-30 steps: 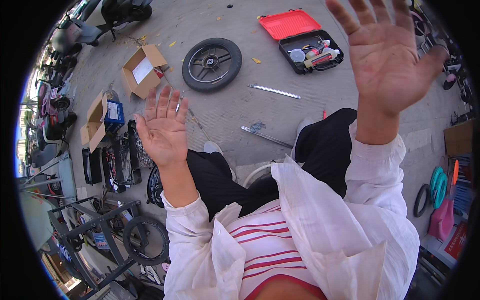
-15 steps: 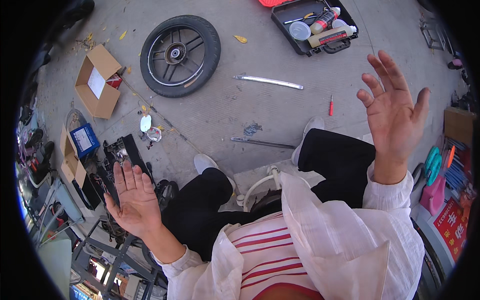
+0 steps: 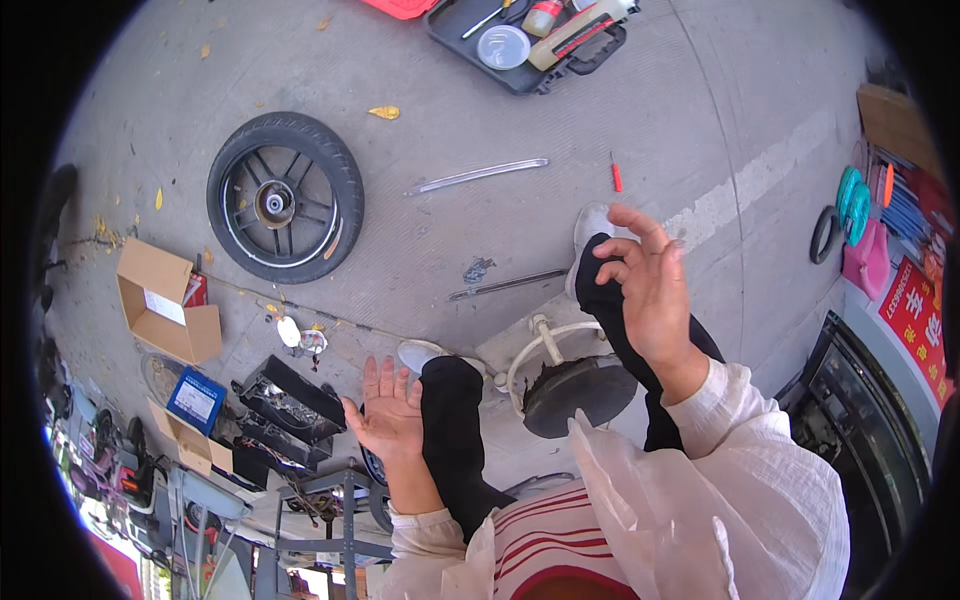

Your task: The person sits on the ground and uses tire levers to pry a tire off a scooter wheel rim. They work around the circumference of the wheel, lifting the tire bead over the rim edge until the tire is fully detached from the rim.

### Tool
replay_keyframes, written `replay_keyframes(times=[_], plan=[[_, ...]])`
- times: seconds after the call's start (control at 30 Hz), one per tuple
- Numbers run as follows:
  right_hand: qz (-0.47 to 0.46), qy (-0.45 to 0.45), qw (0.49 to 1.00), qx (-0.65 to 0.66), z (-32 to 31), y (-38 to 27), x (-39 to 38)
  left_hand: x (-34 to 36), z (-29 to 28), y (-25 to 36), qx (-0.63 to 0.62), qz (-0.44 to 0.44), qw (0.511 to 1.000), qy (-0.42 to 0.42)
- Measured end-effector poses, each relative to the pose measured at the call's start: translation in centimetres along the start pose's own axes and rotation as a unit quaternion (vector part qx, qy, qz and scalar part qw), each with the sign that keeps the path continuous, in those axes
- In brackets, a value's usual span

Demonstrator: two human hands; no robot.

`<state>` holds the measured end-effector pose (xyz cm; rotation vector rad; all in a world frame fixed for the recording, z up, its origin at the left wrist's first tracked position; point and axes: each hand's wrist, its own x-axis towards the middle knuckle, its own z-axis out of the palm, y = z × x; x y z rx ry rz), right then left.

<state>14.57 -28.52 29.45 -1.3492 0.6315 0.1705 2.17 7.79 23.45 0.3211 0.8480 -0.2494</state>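
My left hand (image 3: 391,418) is raised beside my left knee, palm up with the fingers stretched. It holds nothing. Over my right leg hovers my right hand (image 3: 650,300), its fingers apart and partly bent, also with nothing in it. On the ground beyond lie two long metal bars: a shiny one (image 3: 482,176) farther off and a darker one (image 3: 510,284) near my right shoe. A small red-handled screwdriver (image 3: 616,178) rests past that shoe. The spoked wheel with its black tyre (image 3: 345,190) lies flat at the left. Neither hand touches any of these.
A black tool case (image 3: 478,62) with bottles and a round tub stands at the far edge. At left are an open cardboard box (image 3: 150,328), a blue box (image 3: 197,399) and dark parts. A round stool (image 3: 580,395) is between my legs; colourful goods line the right.
The view has turned, so the ground things appear shifted and rotated. My hands have come closer together; the right one is lower, its fingers more bent. Both were empty before too.
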Motion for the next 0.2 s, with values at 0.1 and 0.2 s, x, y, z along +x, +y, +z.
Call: replay_keyframes(times=[0.1,0.2], plan=[[-0.079,0.076,0.98,-0.167,-3.8,3.7,-1.7,-2.6,-1.0,-2.8,0.144,0.099,0.953,0.248],[-0.043,0.229,0.957,-0.173,-12.7,2.5,-8.0,-6.2,9.8,0.1,0.134,0.142,0.958,0.211]])
